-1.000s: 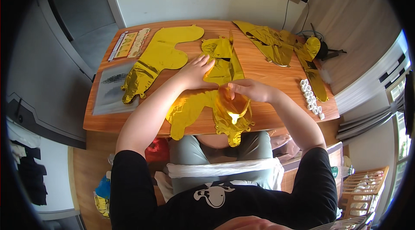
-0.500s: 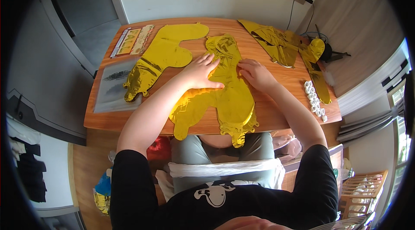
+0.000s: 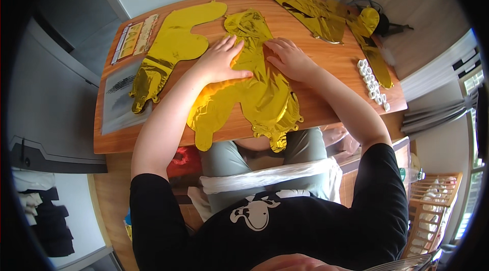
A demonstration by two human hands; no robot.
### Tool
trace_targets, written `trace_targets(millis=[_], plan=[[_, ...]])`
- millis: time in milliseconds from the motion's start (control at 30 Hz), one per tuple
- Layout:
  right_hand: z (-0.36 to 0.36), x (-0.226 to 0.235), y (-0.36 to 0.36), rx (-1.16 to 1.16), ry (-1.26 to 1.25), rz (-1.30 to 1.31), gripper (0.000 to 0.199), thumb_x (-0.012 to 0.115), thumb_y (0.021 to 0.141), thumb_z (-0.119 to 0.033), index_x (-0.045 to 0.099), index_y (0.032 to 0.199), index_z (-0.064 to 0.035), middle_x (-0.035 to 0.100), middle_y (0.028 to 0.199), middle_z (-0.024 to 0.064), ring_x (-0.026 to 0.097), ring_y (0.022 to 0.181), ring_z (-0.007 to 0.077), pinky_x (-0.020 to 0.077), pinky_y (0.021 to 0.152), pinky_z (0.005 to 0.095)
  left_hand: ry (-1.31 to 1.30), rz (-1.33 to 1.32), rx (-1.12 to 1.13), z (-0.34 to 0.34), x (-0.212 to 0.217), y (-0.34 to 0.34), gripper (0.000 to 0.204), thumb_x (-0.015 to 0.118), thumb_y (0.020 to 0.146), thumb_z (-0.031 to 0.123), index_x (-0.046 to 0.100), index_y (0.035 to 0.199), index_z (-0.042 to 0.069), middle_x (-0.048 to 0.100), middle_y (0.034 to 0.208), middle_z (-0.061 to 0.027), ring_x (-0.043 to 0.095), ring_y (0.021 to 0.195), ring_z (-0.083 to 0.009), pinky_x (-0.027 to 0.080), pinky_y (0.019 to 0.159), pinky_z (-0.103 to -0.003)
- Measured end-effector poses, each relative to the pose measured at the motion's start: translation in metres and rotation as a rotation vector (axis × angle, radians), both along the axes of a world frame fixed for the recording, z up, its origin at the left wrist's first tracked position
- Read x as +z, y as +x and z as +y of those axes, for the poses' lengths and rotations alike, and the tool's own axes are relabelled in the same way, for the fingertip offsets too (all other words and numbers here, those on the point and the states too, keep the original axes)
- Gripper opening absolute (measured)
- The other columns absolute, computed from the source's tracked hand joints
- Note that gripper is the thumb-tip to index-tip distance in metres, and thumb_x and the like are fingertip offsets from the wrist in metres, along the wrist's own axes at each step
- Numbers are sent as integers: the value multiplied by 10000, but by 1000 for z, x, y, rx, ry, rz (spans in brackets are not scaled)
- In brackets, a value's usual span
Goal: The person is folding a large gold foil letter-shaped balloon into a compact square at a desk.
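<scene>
Wooden and orange-brown, the table (image 3: 326, 59) is carrying several flat gold shapes under daylight, with pale wall behind it. Lying across its middle and hanging a little over the near edge is a crinkled, deflated gold foil balloon (image 3: 260, 95). The left hand (image 3: 222, 61) is pressing down on it with fingers spread apart and flat, not gripping anything; the right hand (image 3: 289, 58) is doing the same just beside it, fingers splayed on the foil's right edge. Between the two sets of fingertips the foil is rising in soft creases.

Beyond the left fingers, another flat gold foil balloon (image 3: 175, 41) is lying smooth, and further out a clear plastic sleeve of gold pieces (image 3: 133, 39). Beyond the right fingers, a crumpled heap of gold foil (image 3: 318, 16) is resting, with a row of small white caps (image 3: 374, 85) off to the side.

The foil looks very light, limp and slippery, and likely to tear at seams; pinching a flat outer margin seems safest.
</scene>
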State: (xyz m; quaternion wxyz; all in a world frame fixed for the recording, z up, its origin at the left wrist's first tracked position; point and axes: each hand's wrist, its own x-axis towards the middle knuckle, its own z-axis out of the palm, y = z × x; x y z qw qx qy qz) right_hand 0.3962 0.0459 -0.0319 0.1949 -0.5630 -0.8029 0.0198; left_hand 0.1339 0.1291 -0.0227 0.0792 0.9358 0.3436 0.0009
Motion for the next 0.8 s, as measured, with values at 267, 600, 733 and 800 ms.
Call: trace_targets(millis=[267, 600, 733, 800], plan=[[-12, 6, -12, -64, -107, -44, 622, 585, 1010, -406, 452, 1506, -55, 453, 1546, 176, 372, 1460, 363, 324, 1195, 492, -1, -41, -1, 3, -10, -2, 1221, 542, 759, 913, 227, 1636, 124, 143, 1700, -197, 129, 1579, -346, 181, 1272, -462], [-21, 2, -16, -95, -141, -150, 778, 541, 995, -563, 337, 1588, -102, 326, 1639, 183, 257, 1532, 361, 197, 1246, 520, -14, -59, 6, 2, -7, -1, 1206, 561, 761, 899, 238, 1635, 133, 148, 1701, -189, 132, 1579, -338, 183, 1272, -469], [-18, 0, -16, -107, -114, -177, 798, 515, 991, -607, 312, 1603, -136, 309, 1647, 185, 249, 1536, 359, 185, 1250, 528, -26, -85, 0, 6, -8, -2, 1203, 567, 762, 895, 248, 1632, 127, 151, 1700, -190, 128, 1580, -336, 186, 1269, -477], [-17, -3, -15, -105, -101, -194, 800, 511, 990, -616, 310, 1605, -145, 309, 1647, 185, 253, 1535, 360, 187, 1249, 529, -37, -92, -1, 7, -10, -2, 1208, 563, 758, 900, 252, 1631, 126, 153, 1700, -191, 126, 1581, -336, 179, 1270, -478]])
